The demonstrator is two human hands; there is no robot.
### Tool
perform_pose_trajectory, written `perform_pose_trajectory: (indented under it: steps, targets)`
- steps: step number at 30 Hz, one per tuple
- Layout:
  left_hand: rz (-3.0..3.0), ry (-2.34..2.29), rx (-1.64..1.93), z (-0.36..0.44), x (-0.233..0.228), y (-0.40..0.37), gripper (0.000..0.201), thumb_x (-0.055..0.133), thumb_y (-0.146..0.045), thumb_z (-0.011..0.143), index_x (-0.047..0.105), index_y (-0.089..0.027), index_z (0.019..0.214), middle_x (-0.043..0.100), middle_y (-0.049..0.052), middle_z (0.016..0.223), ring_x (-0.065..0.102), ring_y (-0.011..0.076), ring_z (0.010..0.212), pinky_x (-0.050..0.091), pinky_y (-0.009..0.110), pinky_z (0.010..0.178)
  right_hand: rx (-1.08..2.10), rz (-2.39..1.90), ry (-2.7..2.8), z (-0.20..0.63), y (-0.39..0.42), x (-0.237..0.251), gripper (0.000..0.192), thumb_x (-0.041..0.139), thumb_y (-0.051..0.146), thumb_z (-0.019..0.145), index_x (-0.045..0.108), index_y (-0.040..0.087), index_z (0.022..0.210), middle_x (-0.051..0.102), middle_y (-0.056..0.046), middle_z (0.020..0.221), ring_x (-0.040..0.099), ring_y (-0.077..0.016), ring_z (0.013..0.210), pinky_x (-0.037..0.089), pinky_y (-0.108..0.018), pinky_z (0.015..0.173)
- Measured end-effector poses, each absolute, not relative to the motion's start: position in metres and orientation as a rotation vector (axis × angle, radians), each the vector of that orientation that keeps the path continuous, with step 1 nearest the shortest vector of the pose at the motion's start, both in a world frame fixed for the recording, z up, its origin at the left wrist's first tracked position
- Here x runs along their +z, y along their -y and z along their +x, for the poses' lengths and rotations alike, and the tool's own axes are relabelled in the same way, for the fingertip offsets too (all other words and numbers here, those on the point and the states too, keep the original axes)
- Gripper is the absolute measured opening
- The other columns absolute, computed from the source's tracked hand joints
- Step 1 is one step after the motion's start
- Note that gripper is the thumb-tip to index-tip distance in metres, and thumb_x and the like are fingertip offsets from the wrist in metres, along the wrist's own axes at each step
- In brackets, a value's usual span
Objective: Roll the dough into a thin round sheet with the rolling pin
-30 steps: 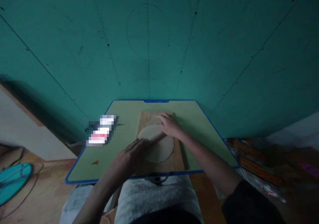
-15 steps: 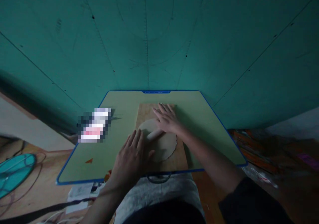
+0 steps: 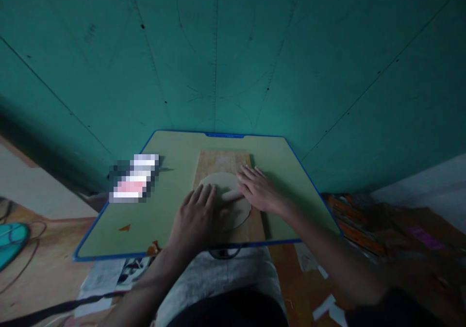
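A round, flat sheet of dough (image 3: 238,216) lies on a wooden board (image 3: 223,160). Across it runs a pale rolling pin (image 3: 232,195), its ends hidden under my hands. My left hand (image 3: 193,216) lies palm down over the pin's left end, at the left of the dough, with its fingers stretched forward. At the dough's right edge, my right hand (image 3: 257,187) rests flat over the other end, fingers extended and slightly apart. Neither hand's fingers wrap round the pin.
The board lies on a pale green tabletop (image 3: 291,196) with a blue rim. A blurred-out object (image 3: 134,179) stands at its left, and orange-brown scraps (image 3: 154,247) lie near the front edge. A green wall (image 3: 233,50) rises behind. Papers (image 3: 324,307) are on the floor.
My right hand has moved right and closer to me across the dough, and the rolling pin now lies less slanted. My left hand stays at the dough's left side. The view has shifted slightly.
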State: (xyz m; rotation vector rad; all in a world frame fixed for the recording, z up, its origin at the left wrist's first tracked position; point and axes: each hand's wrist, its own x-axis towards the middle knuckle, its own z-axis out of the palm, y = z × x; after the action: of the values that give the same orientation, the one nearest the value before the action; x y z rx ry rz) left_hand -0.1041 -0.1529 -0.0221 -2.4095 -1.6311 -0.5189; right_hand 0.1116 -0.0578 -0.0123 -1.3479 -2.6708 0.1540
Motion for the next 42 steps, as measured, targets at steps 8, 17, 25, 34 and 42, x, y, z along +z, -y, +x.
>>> perform_pose_trajectory:
  steps: [8,17,25,34,42]
  targets:
    - [-2.254,1.867,-0.470,-0.108,-0.018,0.128,0.055,0.045,-0.050,0.100,0.054,-0.006,0.133,0.057,0.028,0.138,0.052,0.0414,0.133,0.048,0.056,0.103,0.130,-1.525,2.598,0.070,0.011,-0.003,0.045,0.042,0.032,0.101,0.056,0.020,0.142,0.043,-0.012,0.158,0.034,-0.0276,0.149,0.017,-0.053,0.123]
    - [-2.611,1.570,-0.676,-0.063,-0.023,0.212,0.059,0.048,-0.012,0.094,0.038,-0.017,0.152,0.059,0.015,0.143,0.057,0.0287,0.131,0.059,0.039,0.096,0.349,-1.220,2.437,0.164,0.101,-0.037,0.055,0.034,0.035,0.103,0.034,0.023,0.157,0.030,-0.010,0.165,0.016,-0.0268,0.155,0.029,-0.055,0.121]
    - [-2.543,1.971,-1.128,-0.116,-0.012,0.195,0.040,0.042,-0.016,0.095,0.064,-0.025,0.128,0.074,0.009,0.117,0.075,0.0217,0.095,0.062,0.030,0.075,0.310,-1.142,2.064,0.150,0.103,-0.025,0.058,0.037,0.037,0.104,0.026,0.024,0.160,0.034,-0.012,0.162,0.031,-0.0254,0.150,0.035,-0.050,0.120]
    - [-1.678,2.790,-2.180,-0.158,-0.001,0.204,0.062,0.068,-0.070,0.075,0.069,-0.016,0.106,0.067,0.003,0.068,0.054,0.0143,0.051,0.045,0.023,0.044,0.190,-1.264,2.529,0.067,0.098,-0.029,0.065,0.048,0.051,0.099,0.045,0.010,0.150,0.040,-0.019,0.158,0.035,-0.0322,0.147,0.027,-0.052,0.122]
    - [-1.439,2.828,-2.499,-0.154,0.003,0.209,0.071,0.077,-0.067,0.068,0.066,-0.015,0.114,0.067,0.002,0.076,0.044,0.0093,0.049,0.034,0.020,0.040,0.204,-1.283,2.655,0.085,0.107,-0.025,0.070,0.046,0.050,0.100,0.038,0.006,0.153,0.032,-0.019,0.161,0.026,-0.0325,0.151,0.023,-0.053,0.123]
